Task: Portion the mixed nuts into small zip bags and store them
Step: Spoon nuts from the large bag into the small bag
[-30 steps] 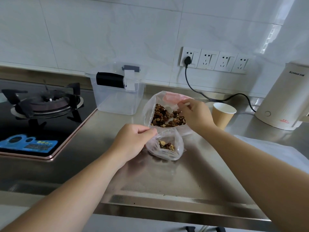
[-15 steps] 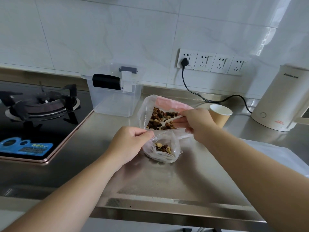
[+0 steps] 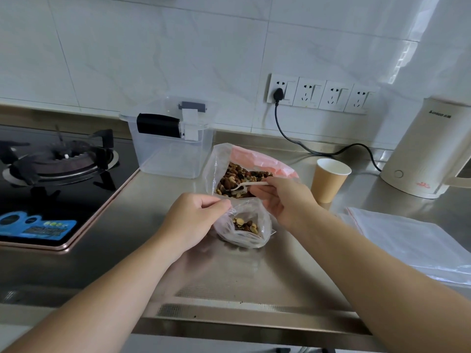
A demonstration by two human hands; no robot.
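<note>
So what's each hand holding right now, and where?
Left hand pinches the small bag at its open rim. Right hand holds the spoon by its handle.

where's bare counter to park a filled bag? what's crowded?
Free: steel counter in front of the small zip bag, between both forearms, and the strip between the hob and the left hand. Crowded: behind, the big nut bag, clear container, paper cup; right, empty zip bags.
</note>
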